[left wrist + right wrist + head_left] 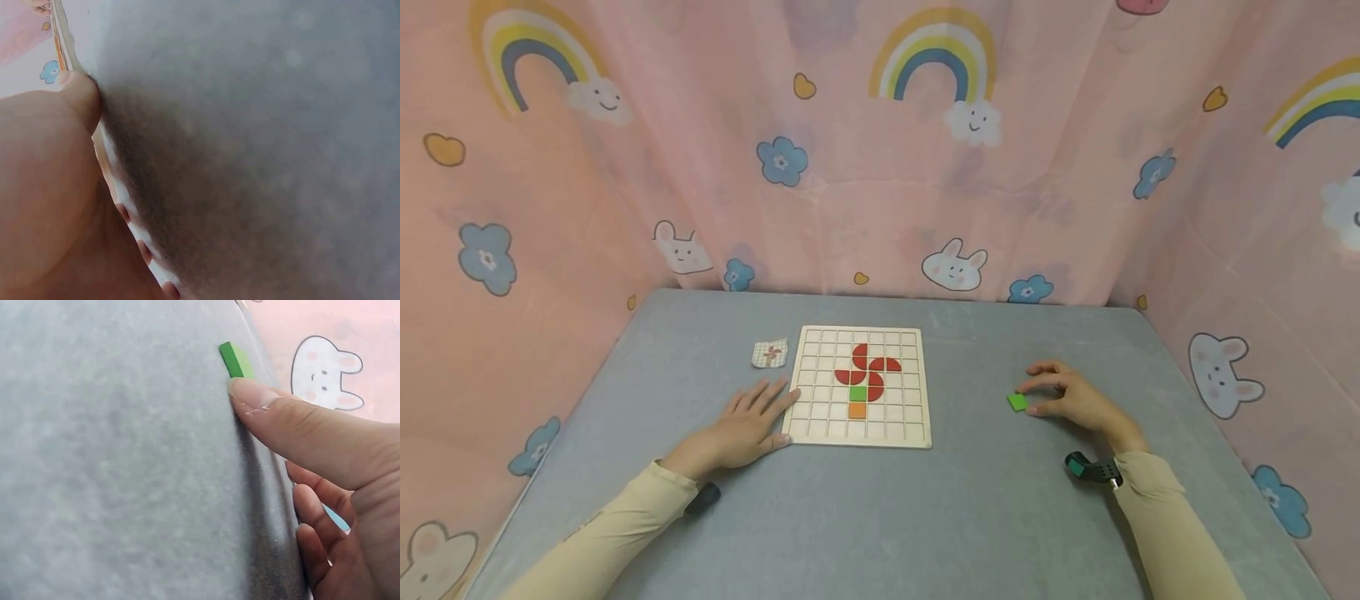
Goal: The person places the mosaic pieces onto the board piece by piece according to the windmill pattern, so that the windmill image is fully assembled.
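A square wooden grid board [850,436] lies on the table, bearing several red petal-shaped pieces [861,358] in a pinwheel. Below the pinwheel are a green square [858,393] and an orange square [857,410]. My left hand [737,429] rests with spread fingers at the board's left edge, thumb at the lower left corner; in the left wrist view its thumb [81,97] meets the board's edge. Well to the right of the board, my right hand [1075,400] pinches a green square tile [1017,403] between thumb and index finger. The right wrist view shows the thumb tip against this tile [231,360].
A small paper card [770,353] printed with a red pinwheel on a grid lies just left of the board's upper corner. The grey table [880,525] is bounded by pink patterned curtains [850,208] at the back and sides.
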{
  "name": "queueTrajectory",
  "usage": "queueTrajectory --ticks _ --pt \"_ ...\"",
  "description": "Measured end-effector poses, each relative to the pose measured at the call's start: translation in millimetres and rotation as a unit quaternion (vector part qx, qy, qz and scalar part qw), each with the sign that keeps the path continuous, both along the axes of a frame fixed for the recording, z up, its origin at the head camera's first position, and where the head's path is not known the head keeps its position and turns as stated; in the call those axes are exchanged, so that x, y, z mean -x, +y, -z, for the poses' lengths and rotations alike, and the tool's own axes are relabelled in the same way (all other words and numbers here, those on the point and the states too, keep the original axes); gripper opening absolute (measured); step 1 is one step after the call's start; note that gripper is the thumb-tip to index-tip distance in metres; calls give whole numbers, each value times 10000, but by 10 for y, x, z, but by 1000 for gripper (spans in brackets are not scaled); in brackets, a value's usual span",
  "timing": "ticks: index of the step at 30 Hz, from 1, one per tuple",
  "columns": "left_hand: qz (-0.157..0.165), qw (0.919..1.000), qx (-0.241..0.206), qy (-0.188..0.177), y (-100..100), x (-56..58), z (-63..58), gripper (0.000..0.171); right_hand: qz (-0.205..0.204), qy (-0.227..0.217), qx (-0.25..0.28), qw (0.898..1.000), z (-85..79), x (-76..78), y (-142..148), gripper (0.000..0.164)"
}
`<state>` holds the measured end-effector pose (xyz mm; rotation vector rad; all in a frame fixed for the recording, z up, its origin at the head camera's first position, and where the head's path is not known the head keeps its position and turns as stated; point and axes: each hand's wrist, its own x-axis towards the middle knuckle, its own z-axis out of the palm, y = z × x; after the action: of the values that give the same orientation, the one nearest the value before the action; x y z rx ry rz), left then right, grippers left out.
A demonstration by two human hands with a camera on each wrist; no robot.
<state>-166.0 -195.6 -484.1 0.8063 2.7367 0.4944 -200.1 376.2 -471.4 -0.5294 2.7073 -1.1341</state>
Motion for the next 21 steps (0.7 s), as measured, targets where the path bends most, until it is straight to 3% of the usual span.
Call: queueTrajectory --ticks 8,21 --pt "19 10000 -15 6 -12 0 18 75 249 105 147 9995 28 -32 -38 29" --pt "117 9997 -183 -60 -17 -41 -56 76 673 243 87 9974 -4 -64 -148 28"
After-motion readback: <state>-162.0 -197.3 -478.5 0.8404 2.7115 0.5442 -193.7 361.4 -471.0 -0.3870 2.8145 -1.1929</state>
